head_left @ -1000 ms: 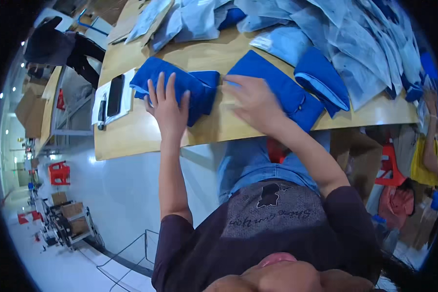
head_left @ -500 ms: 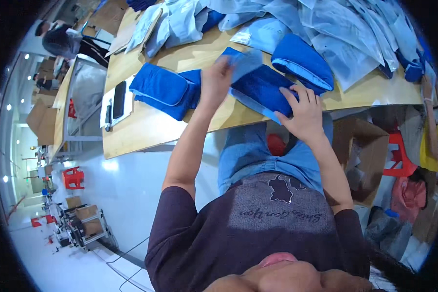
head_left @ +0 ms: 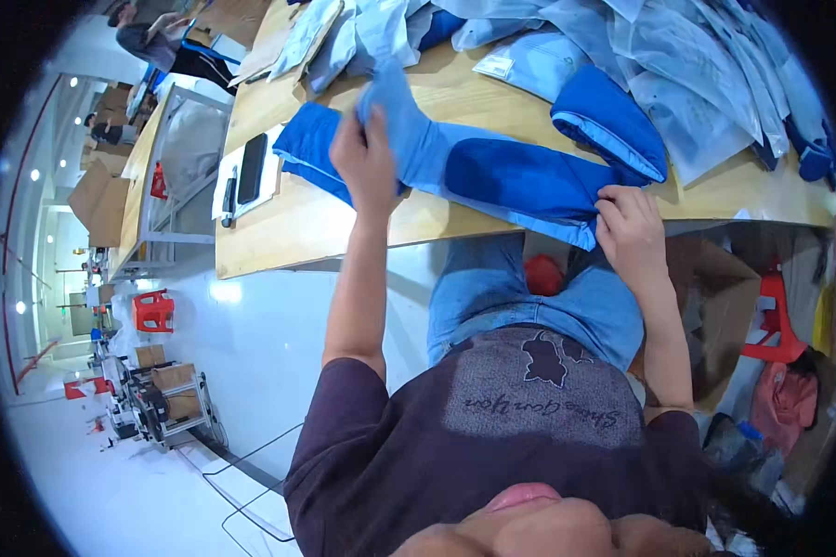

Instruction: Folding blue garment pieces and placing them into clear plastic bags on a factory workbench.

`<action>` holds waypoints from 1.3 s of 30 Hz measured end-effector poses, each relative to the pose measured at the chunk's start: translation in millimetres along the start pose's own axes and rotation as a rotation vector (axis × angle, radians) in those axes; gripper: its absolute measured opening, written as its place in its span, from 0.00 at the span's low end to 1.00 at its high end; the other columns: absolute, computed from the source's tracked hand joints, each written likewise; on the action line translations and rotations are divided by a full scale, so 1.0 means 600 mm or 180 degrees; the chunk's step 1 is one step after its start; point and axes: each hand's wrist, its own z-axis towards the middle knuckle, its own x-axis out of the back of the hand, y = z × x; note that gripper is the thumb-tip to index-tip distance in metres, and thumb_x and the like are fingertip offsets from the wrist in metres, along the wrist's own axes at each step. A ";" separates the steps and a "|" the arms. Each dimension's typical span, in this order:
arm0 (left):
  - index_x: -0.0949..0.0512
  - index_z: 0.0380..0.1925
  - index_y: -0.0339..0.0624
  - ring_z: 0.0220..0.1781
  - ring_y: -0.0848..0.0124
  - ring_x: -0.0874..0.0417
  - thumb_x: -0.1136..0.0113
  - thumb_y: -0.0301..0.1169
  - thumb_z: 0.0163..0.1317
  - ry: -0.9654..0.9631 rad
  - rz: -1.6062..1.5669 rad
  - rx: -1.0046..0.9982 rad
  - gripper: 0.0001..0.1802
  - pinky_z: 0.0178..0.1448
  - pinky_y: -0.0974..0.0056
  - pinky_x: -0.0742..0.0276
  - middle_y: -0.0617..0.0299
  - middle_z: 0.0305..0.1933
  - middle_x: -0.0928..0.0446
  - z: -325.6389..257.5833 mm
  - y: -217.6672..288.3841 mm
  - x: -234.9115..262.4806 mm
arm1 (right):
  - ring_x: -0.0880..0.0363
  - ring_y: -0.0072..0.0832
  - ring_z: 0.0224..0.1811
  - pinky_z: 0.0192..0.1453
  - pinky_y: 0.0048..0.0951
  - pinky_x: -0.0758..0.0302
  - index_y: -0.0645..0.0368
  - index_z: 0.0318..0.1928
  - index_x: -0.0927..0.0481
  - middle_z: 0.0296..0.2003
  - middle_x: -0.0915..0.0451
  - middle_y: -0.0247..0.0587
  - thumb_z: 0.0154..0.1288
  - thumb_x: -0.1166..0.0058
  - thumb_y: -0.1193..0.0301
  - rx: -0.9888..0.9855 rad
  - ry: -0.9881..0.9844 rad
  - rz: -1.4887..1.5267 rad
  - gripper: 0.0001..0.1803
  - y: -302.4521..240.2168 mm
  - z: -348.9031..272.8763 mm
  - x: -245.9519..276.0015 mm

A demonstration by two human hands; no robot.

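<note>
Over the wooden bench (head_left: 260, 246), left hand (head_left: 366, 172) clamps blue fabric (head_left: 525, 176), right hand (head_left: 635, 232) pinches its other end (red stool (head_left: 152, 313), pale floor (head_left: 269, 330) beyond).

Two bare hands, one left hand (head_left: 367, 169) and one right hand (head_left: 635, 237), are in view. Three blue fabric pieces (head_left: 520, 176) lie outside the heap of plastic packages (head_left: 683, 116), which overlap too much to count. There is one black smartphone (head_left: 252, 169), one dark pen-like tool (head_left: 228, 197), two tables (head_left: 283, 246), two background people (head_left: 153, 42), and at least two red plastic stools (head_left: 153, 312).
</note>
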 end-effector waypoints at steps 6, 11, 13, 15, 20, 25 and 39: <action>0.24 0.49 0.45 0.58 0.63 0.26 0.41 0.26 0.54 -0.1379 0.0059 -0.1701 0.20 0.60 0.59 0.36 0.62 0.55 0.24 -0.135 0.075 -0.092 | 0.28 0.32 0.38 0.44 0.30 0.31 0.62 0.35 0.24 0.40 0.24 0.38 0.50 0.45 0.78 0.0079 -0.0091 -0.0021 0.09 0.004 0.000 0.009; 0.28 0.54 0.43 0.58 0.60 0.26 0.42 0.38 0.57 -0.1495 0.0396 -0.1664 0.24 0.61 0.53 0.39 0.59 0.55 0.25 -0.096 0.023 -0.055 | 0.27 0.35 0.34 0.41 0.30 0.30 0.61 0.43 0.25 0.36 0.25 0.40 0.55 0.45 0.73 -0.1362 0.0009 0.1217 0.14 0.012 -0.009 0.013; 0.30 0.55 0.43 0.55 0.59 0.25 0.41 0.40 0.57 -0.1047 0.0624 -0.1396 0.26 0.58 0.53 0.37 0.56 0.54 0.25 -0.060 0.000 -0.051 | 0.27 0.34 0.32 0.39 0.29 0.29 0.61 0.49 0.28 0.35 0.25 0.40 0.56 0.45 0.73 -0.1965 -0.0270 0.1124 0.18 -0.007 -0.004 0.006; 0.29 0.51 0.40 0.48 0.58 0.24 0.37 0.41 0.53 -0.1990 0.1780 -0.0177 0.27 0.57 0.53 0.37 0.52 0.44 0.22 -0.044 -0.011 -0.052 | 0.27 0.33 0.31 0.38 0.28 0.29 0.61 0.54 0.30 0.33 0.26 0.40 0.58 0.45 0.72 -0.2512 -0.0550 0.1029 0.23 -0.015 0.008 -0.003; 0.32 0.55 0.41 0.42 0.57 0.22 0.34 0.33 0.51 -0.2470 0.0779 0.0449 0.30 0.48 0.59 0.30 0.51 0.42 0.24 -0.045 -0.003 -0.043 | 0.29 0.27 0.34 0.43 0.27 0.29 0.58 0.60 0.34 0.36 0.27 0.39 0.57 0.45 0.75 -0.2521 -0.0391 0.2257 0.28 -0.018 0.003 0.018; 0.28 0.51 0.48 0.33 0.66 0.22 0.35 0.25 0.51 -0.1356 -0.0218 -0.0299 0.25 0.43 0.64 0.25 0.56 0.38 0.23 0.011 -0.010 0.040 | 0.29 0.27 0.43 0.53 0.28 0.31 0.62 0.59 0.35 0.46 0.28 0.46 0.58 0.46 0.77 -0.1605 0.0040 0.2764 0.27 -0.039 0.043 0.039; 0.39 0.59 0.35 0.50 0.54 0.27 0.35 0.42 0.53 0.0815 0.1708 0.1135 0.38 0.55 0.52 0.31 0.46 0.51 0.30 0.064 -0.352 0.157 | 0.26 0.25 0.22 0.30 0.22 0.27 0.63 0.45 0.25 0.29 0.24 0.43 0.61 0.47 0.71 -0.1083 -0.1751 0.3023 0.13 -0.227 0.288 -0.209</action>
